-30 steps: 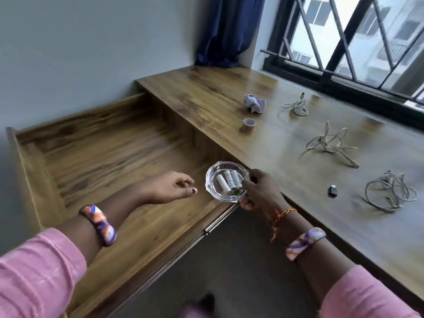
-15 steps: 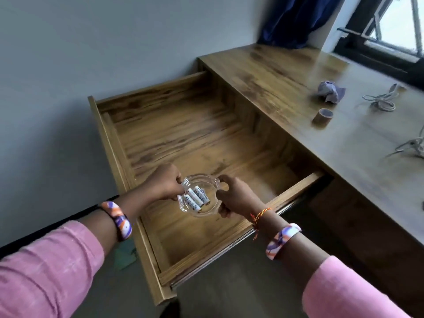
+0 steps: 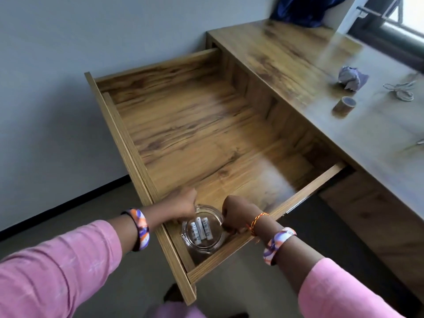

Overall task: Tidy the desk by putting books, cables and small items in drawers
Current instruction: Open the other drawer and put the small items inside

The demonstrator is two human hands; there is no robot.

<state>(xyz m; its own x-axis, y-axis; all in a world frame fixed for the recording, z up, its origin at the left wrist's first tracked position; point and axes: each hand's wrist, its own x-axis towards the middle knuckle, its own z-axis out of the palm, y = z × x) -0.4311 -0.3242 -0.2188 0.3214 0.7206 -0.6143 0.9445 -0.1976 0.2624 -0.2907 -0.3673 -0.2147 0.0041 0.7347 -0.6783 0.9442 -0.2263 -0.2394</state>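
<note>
Two hands hold a glass dish at the lower centre of the frame, inside the near corner of the open drawer. The left hand grips the dish's rim at its upper left with curled fingers; the right hand grips the rim on the right side, fingers curled down over the edge. Three white batteries lie side by side in the dish, touching one another. Whether the dish rests on the drawer floor or is just above it cannot be told.

The drawer is pulled far out from the table, which runs along the right of the frame. Its wooden floor shows bare beyond the dish. On the table top, at the upper right, sit a crumpled cloth, a tape roll just below it, and a coiled white cable to the right of both. Part of another cable shows at the right edge, cut off by the frame.

Both arms wear pink sleeves and patterned bangles at the wrists; the right wrist also has an orange thread. A blue curtain hangs at the top, beside the window at the upper right corner. A grey wall fills the upper left.
</note>
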